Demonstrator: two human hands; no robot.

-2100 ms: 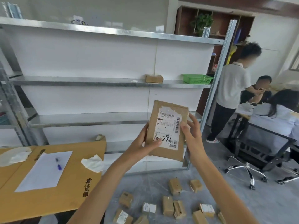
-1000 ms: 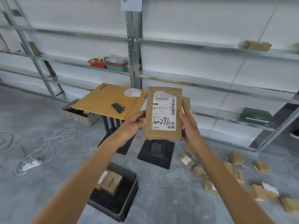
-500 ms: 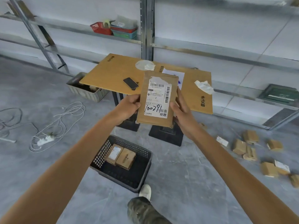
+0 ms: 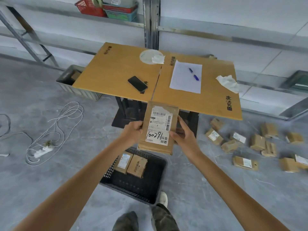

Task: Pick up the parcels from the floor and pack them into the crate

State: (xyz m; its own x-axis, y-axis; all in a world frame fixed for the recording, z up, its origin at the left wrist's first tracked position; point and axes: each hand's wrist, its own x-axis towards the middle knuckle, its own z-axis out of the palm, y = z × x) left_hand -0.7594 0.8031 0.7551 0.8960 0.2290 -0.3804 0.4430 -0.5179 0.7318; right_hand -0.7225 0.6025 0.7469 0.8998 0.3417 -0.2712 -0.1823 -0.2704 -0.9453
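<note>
I hold a flat brown parcel (image 4: 158, 129) with a white shipping label upright in front of me. My left hand (image 4: 133, 130) grips its left edge and my right hand (image 4: 183, 135) grips its right edge. Directly below it a black plastic crate (image 4: 156, 185) stands on the floor with two brown parcels (image 4: 130, 163) lying side by side at its far end. Several more brown parcels (image 4: 257, 142) are scattered on the grey floor to the right.
A low wooden table (image 4: 116, 77) stands just beyond the crate, carrying a phone (image 4: 137, 83), a paper sheet with pens (image 4: 186, 77) and tissues. Metal shelving (image 4: 150, 22) runs along the wall. A white cable with a power strip (image 4: 43, 150) lies at left. My shoe (image 4: 163, 198) touches the crate.
My view swung left and down from the shelves to the crate. The parcel stayed in both hands and came lower, now hanging above the crate's far end.
</note>
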